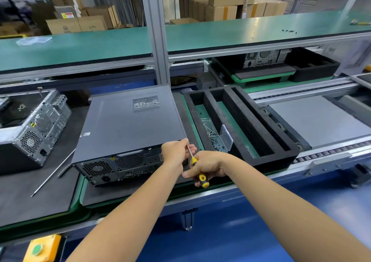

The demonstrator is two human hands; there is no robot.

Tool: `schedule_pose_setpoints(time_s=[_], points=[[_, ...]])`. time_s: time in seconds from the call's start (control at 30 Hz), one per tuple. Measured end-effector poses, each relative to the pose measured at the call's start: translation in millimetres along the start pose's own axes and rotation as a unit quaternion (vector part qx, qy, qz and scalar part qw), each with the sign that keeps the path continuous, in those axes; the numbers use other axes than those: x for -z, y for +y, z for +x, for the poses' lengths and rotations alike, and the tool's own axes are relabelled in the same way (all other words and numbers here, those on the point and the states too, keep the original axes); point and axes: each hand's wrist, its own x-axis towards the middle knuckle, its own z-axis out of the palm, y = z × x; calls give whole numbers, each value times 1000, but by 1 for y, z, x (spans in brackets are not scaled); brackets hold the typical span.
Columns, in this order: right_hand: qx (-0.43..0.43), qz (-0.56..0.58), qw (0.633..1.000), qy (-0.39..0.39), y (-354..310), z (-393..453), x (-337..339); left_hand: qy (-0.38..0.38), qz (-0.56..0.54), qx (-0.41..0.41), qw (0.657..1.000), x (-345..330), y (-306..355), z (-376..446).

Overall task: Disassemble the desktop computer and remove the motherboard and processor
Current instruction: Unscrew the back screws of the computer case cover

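Note:
A dark grey desktop computer (pixel 128 125) lies on its side on a black mat, its cover closed and its rear panel facing me. My right hand (pixel 206 166) grips the yellow and black handle of a screwdriver (pixel 197 168). The shaft points up and away toward the case's rear right corner. My left hand (pixel 176 152) is at that corner, fingers pinching the screwdriver shaft near its tip. The motherboard and processor are hidden inside the case.
A bare metal chassis (pixel 34 129) stands at the left. A long thin rod (pixel 53 173) lies on the mat (pixel 26 199). A black foam tray (pixel 241 125) at the right holds small screws (pixel 215 141) and a clear plastic divider (pixel 226 138). Another computer (pixel 265 58) sits at the back right.

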Motion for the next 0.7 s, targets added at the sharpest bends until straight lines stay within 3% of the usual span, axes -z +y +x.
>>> schedule_pose_setpoints(time_s=[0.2,0.37,0.5,0.57,0.7], points=[[12,56,992,111,12,-7,19,-22,44,-67,997,-27,8,-5],[25,-67,964,258,23,-14,47,-2,70,-110,991,-46,8,-5],[68,16,938,340,21,-9,72,-40,165,-145,975,-60,12,1],[96,55,933,342,12,-5,85,-80,266,-195,941,-68,14,9],[85,3,940,330,-6,9,113,-122,457,-321,821,-86,22,34]])
